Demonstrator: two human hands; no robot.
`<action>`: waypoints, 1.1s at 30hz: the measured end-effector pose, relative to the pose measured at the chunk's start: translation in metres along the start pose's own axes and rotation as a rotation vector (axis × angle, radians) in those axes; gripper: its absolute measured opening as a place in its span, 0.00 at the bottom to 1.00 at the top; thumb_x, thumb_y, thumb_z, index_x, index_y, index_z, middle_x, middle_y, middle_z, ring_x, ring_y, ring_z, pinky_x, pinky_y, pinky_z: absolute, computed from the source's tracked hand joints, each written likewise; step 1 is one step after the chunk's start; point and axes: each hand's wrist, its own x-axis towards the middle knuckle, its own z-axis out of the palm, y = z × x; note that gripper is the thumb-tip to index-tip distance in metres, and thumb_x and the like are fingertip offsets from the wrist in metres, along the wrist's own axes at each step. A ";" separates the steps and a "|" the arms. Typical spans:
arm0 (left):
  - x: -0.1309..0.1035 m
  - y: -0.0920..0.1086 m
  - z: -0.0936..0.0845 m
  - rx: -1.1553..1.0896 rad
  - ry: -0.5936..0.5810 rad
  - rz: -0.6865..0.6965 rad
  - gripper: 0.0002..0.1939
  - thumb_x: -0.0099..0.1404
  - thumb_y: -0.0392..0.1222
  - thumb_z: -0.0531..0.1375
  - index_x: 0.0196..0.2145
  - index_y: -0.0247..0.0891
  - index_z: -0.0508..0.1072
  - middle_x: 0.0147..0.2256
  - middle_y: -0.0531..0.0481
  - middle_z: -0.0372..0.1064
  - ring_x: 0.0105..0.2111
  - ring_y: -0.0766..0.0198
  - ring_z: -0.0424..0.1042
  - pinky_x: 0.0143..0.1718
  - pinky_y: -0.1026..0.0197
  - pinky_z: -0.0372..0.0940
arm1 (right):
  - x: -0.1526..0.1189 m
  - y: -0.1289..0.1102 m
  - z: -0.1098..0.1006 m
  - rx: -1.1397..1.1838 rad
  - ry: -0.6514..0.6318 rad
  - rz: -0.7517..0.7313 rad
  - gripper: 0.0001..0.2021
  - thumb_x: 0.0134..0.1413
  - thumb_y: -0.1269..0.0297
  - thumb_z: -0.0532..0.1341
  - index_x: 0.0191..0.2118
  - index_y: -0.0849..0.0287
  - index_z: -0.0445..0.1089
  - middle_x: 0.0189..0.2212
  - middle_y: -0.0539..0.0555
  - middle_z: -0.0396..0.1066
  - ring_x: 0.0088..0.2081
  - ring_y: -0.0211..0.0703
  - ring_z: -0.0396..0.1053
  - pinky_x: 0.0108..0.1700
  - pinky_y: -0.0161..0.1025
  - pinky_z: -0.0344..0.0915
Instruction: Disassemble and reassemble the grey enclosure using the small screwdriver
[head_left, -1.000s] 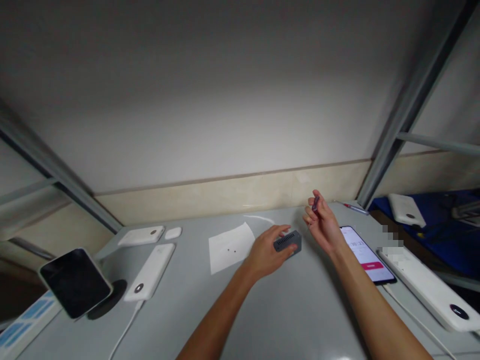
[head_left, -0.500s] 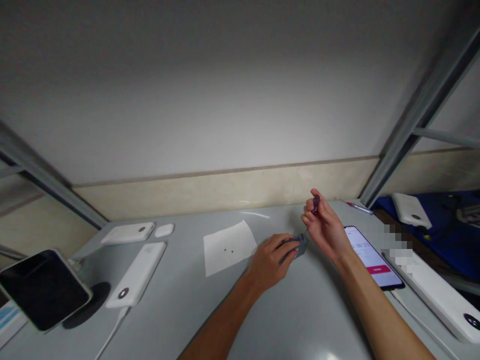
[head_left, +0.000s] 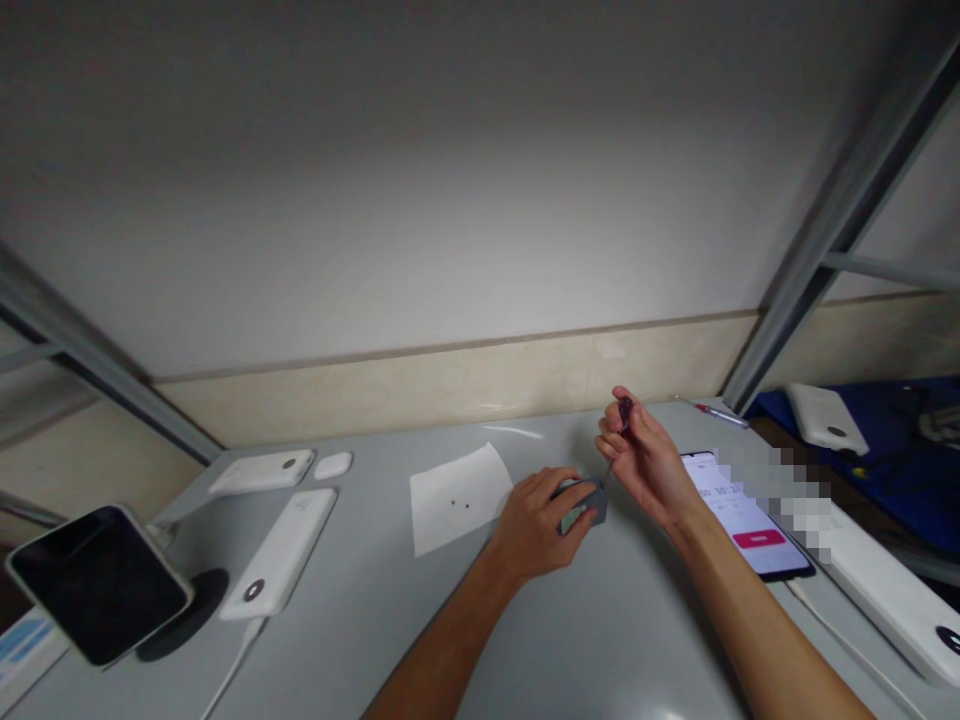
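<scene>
A small dark grey box-like device (head_left: 598, 506) with a lighter panel on one side is gripped by my left hand (head_left: 541, 520), which steadies it on the table. My right hand (head_left: 645, 455) is closed around the dark purple handle of a screwdriver (head_left: 625, 412). Its thin shaft slants down to the device's right end; whether the tip sits in a screw is too small to tell. Left of my hands lies a white sheet of paper (head_left: 442, 525) with two tiny dark pieces on it, possibly screws.
A phone with a lit screen (head_left: 739, 515) lies right of my right forearm, beside a long white object (head_left: 892, 580). A red-and-silver pen-like tool (head_left: 720, 412) rests behind. At left are white power banks (head_left: 289, 550), a small white case (head_left: 332, 465) and a tablet-like screen on a stand (head_left: 101, 585).
The device has turned in my left hand, so its lighter side panel now shows. My right hand and the screwdriver have shifted slightly left and down.
</scene>
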 end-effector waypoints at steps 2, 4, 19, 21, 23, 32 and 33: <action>-0.001 -0.002 0.002 0.021 0.005 0.016 0.11 0.71 0.43 0.63 0.50 0.40 0.76 0.45 0.44 0.77 0.41 0.57 0.77 0.44 0.54 0.75 | 0.000 0.002 0.001 0.010 -0.008 0.009 0.15 0.57 0.56 0.72 0.49 0.53 0.76 0.29 0.47 0.60 0.26 0.33 0.49 0.27 0.30 0.55; -0.001 -0.004 0.002 0.050 0.002 0.034 0.10 0.72 0.42 0.62 0.49 0.40 0.76 0.44 0.45 0.78 0.39 0.58 0.77 0.42 0.54 0.75 | 0.000 0.003 0.001 0.010 -0.015 0.015 0.16 0.57 0.56 0.72 0.49 0.53 0.76 0.29 0.47 0.60 0.26 0.34 0.48 0.27 0.30 0.55; -0.003 -0.002 -0.002 0.101 -0.054 0.020 0.13 0.73 0.38 0.55 0.50 0.41 0.78 0.43 0.43 0.76 0.38 0.57 0.75 0.39 0.53 0.71 | -0.009 0.004 0.004 -0.410 -0.232 -0.092 0.12 0.68 0.50 0.61 0.44 0.53 0.70 0.26 0.46 0.61 0.25 0.36 0.55 0.29 0.37 0.53; -0.002 -0.001 -0.003 0.099 -0.038 0.002 0.13 0.72 0.38 0.55 0.49 0.41 0.78 0.43 0.44 0.77 0.39 0.57 0.75 0.39 0.53 0.70 | -0.011 0.000 0.005 -0.439 -0.241 -0.104 0.12 0.67 0.50 0.62 0.41 0.53 0.70 0.28 0.48 0.64 0.27 0.38 0.58 0.32 0.39 0.55; -0.001 0.001 -0.004 0.100 -0.003 -0.027 0.11 0.71 0.38 0.57 0.47 0.42 0.78 0.42 0.45 0.77 0.38 0.56 0.76 0.39 0.53 0.69 | -0.013 -0.004 0.009 -0.421 -0.239 -0.101 0.13 0.65 0.51 0.64 0.37 0.54 0.70 0.28 0.49 0.63 0.27 0.39 0.59 0.32 0.39 0.55; 0.000 -0.001 0.009 0.076 0.127 -0.052 0.03 0.69 0.43 0.66 0.39 0.42 0.79 0.42 0.51 0.82 0.37 0.61 0.81 0.37 0.57 0.70 | -0.021 0.012 0.019 -0.356 -0.187 -0.044 0.17 0.64 0.45 0.63 0.36 0.55 0.72 0.27 0.49 0.60 0.27 0.39 0.54 0.30 0.38 0.52; 0.000 -0.002 0.010 0.056 0.133 -0.054 0.03 0.69 0.42 0.65 0.39 0.42 0.79 0.42 0.52 0.82 0.38 0.61 0.81 0.37 0.58 0.71 | -0.020 0.013 0.017 -0.352 -0.190 -0.045 0.16 0.64 0.47 0.63 0.35 0.56 0.72 0.26 0.48 0.59 0.27 0.38 0.54 0.29 0.38 0.51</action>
